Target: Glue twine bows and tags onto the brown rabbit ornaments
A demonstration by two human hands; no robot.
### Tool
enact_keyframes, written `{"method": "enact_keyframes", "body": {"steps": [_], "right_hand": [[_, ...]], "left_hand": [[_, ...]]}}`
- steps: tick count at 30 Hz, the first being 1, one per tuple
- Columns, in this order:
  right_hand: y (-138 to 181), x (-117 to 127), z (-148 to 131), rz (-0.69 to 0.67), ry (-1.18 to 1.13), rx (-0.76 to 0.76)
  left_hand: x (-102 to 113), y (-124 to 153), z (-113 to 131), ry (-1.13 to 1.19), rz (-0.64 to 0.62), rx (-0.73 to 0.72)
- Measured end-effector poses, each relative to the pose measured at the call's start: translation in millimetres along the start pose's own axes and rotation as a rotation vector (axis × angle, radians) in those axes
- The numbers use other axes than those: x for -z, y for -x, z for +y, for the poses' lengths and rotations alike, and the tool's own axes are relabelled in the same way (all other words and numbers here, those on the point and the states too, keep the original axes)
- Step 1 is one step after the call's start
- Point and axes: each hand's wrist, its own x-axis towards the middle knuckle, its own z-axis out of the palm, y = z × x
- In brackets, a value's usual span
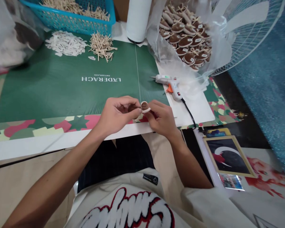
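Near the table's front edge, both hands pinch one small brown piece with a cream rim, a miniature shoe (146,110) like those in the bag. My left hand (120,113) closes thumb and fingers over its brown end. On the other side, my right hand (161,116) grips the cream edge, its fingertips partly hiding it. A rounded cream loop stands up between the hands. Beyond my right hand a white glue gun (169,84) with an orange trigger lies on its side. Cream cord bows (102,46) and white labels (65,43) lie in heaps farther back.
A blue basket (71,23) of cord bows stands at the back left, beside a white cylinder (138,20). A clear bag (154,41) holds many miniature shoes. A fan (244,38) stands at right; the glue gun's black cable (189,112) crosses the table edge.
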Motion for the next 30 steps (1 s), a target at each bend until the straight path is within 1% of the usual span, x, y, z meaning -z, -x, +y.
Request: {"method": "enact_keyframes", "body": {"steps": [5,10,15,19,24,27,30], "right_hand": [[10,-4,-9,0.023,-0.01,-0.038],[16,-3,-16,0.048,-0.049,-0.01],[18,-2,-20,0.065,-0.013,0.013],[17,1,-22,0.074,0.053,0.033],[10,9,-23,0.102,0.17,0.087],[5,14,-22,0.095,0.219,0.127],[0,18,-23,0.082,0.264,0.135]], "left_hand": [[1,0,1,0.006,-0.001,0.021],[1,0,-2,-0.047,0.001,-0.019],[-1,0,-8,-0.131,0.024,-0.045],[-2,1,-9,-0.137,0.015,-0.026],[-1,2,-7,-0.165,-0.029,-0.023],[-1,2,-5,-0.151,-0.039,-0.021],[-1,1,-5,-0.145,-0.045,-0.017]]}}
